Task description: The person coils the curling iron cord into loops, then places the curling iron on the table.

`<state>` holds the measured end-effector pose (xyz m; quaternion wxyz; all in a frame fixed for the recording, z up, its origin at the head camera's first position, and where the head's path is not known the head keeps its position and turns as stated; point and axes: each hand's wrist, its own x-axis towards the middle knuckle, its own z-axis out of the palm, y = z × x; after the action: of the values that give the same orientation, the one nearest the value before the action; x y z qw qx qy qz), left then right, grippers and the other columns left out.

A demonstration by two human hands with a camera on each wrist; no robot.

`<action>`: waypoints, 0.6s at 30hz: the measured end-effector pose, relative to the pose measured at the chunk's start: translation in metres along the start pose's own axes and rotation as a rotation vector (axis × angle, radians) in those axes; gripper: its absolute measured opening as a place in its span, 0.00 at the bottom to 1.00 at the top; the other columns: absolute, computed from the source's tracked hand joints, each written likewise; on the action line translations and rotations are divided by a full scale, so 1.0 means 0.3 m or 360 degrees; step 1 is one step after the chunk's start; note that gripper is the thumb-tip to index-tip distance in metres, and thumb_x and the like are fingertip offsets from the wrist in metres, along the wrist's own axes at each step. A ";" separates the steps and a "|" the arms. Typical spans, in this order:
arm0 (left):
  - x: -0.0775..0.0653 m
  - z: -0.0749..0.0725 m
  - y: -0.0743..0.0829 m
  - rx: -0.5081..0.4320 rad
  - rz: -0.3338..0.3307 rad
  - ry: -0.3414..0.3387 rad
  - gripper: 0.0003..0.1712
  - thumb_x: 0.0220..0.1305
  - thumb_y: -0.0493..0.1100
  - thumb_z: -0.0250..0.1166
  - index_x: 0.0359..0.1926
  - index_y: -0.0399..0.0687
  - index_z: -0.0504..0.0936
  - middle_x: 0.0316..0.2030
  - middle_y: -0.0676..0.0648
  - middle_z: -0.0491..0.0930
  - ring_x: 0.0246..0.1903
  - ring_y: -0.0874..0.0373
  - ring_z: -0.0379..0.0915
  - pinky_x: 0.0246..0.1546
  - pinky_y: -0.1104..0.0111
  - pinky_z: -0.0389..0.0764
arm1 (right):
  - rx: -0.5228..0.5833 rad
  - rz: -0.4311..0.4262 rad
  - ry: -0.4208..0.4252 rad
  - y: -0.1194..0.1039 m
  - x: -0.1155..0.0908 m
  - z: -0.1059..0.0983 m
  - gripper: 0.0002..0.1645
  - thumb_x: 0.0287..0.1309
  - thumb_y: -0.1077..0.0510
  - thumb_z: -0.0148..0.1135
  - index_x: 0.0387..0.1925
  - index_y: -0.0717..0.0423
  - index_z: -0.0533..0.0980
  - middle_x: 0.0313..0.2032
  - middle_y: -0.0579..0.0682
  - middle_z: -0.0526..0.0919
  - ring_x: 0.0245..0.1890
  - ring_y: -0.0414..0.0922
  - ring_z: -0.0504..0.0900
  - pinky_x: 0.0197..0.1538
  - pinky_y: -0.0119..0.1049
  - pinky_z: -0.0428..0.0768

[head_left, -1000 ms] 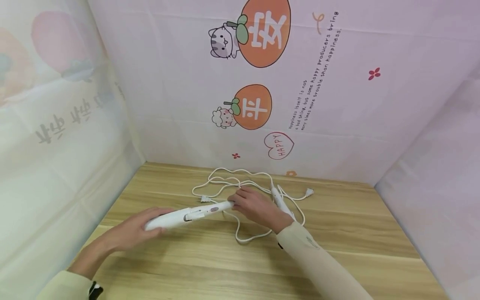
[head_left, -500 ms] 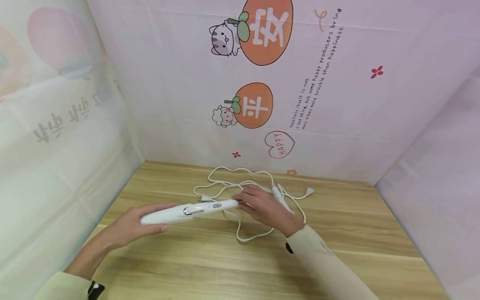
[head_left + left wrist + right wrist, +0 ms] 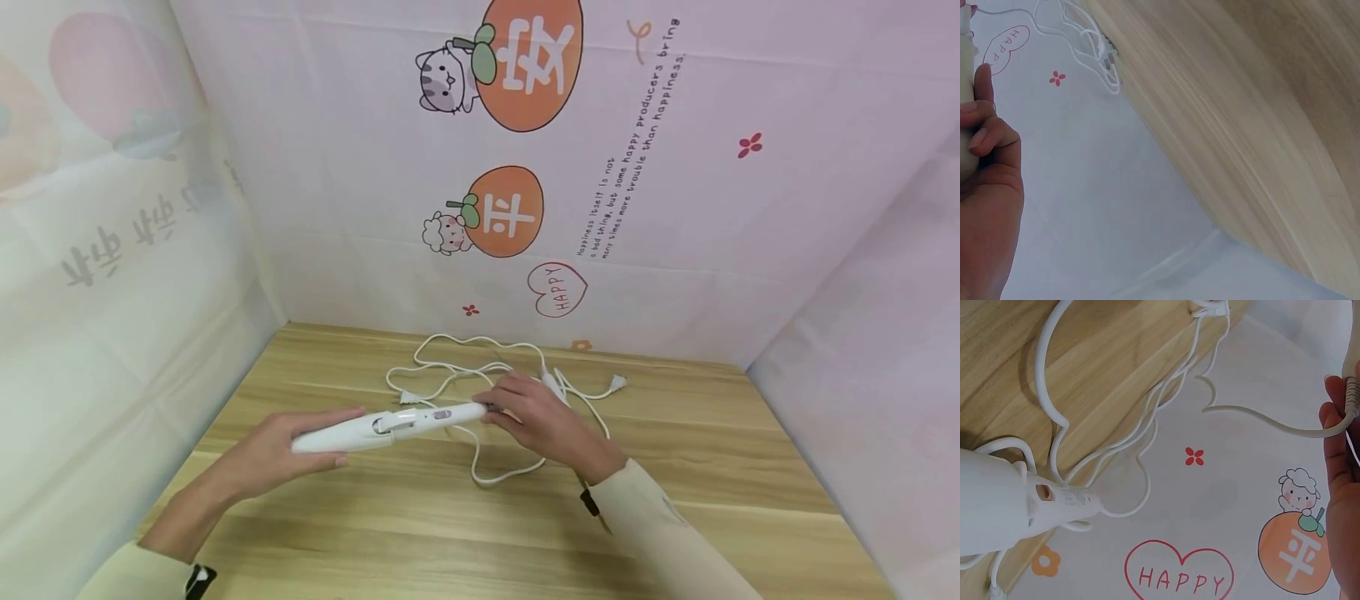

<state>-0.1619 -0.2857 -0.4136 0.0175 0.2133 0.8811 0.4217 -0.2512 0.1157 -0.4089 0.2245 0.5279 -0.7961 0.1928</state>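
Observation:
A white corded hair curling iron (image 3: 343, 435), with a grey switch and a small lever at its middle, is held raised over the table in the head view. My left hand (image 3: 262, 454) grips its thick end, thumb on the near side and fingers on the far side; in the left wrist view the fingers curl round the body. The right hand (image 3: 536, 427) pinches the thin end, where the ribbed cord sleeve (image 3: 1352, 397) shows in the right wrist view. A second white iron (image 3: 991, 500) lies on the table, partly hidden behind the right hand in the head view.
White cords (image 3: 487, 482) lie looped on the wooden table (image 3: 420, 533). One plug (image 3: 409, 397) lies left of the right hand, another plug (image 3: 618, 382) to its right. Printed cloth walls (image 3: 360, 192) stand at the back and both sides.
The held iron has shifted slightly right and turned a little about its length, with both hands still on it. The right forearm has moved right, covering more of the second iron.

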 end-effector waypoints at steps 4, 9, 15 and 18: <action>-0.003 0.003 -0.003 -0.0029 0.0003 -0.0016 0.35 0.68 0.52 0.78 0.74 0.62 0.81 0.67 0.45 0.85 0.45 0.62 0.82 0.41 0.68 0.82 | 0.0078 0.0060 0.0000 -0.020 -0.012 -0.020 0.16 0.61 0.60 0.80 0.51 0.56 0.89 0.39 0.44 0.89 0.38 0.40 0.80 0.43 0.33 0.79; -0.011 -0.007 -0.011 -0.0213 -0.0019 -0.0047 0.33 0.69 0.46 0.77 0.74 0.56 0.81 0.68 0.43 0.83 0.50 0.61 0.83 0.44 0.67 0.83 | 0.0319 0.0201 0.0089 -0.036 -0.022 -0.051 0.18 0.59 0.60 0.81 0.52 0.51 0.89 0.44 0.43 0.91 0.47 0.42 0.86 0.53 0.36 0.84; -0.008 -0.013 -0.014 -0.0363 0.0032 -0.0050 0.32 0.71 0.40 0.74 0.74 0.48 0.81 0.63 0.47 0.87 0.44 0.60 0.83 0.40 0.66 0.83 | 0.0538 0.0264 0.0262 -0.019 -0.016 -0.058 0.25 0.53 0.66 0.83 0.54 0.54 0.89 0.53 0.51 0.93 0.60 0.54 0.88 0.77 0.45 0.75; -0.007 -0.013 -0.025 -0.0449 0.0067 -0.0056 0.32 0.71 0.36 0.73 0.74 0.43 0.80 0.59 0.56 0.88 0.44 0.59 0.86 0.41 0.66 0.86 | 0.0618 0.0332 0.0279 -0.010 -0.020 -0.055 0.28 0.54 0.67 0.82 0.57 0.54 0.87 0.55 0.52 0.92 0.62 0.54 0.87 0.76 0.40 0.76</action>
<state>-0.1634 -0.2935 -0.4170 0.0540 0.2347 0.8079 0.5379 -0.2438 0.1279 -0.3985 0.1660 0.4573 -0.7718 0.4095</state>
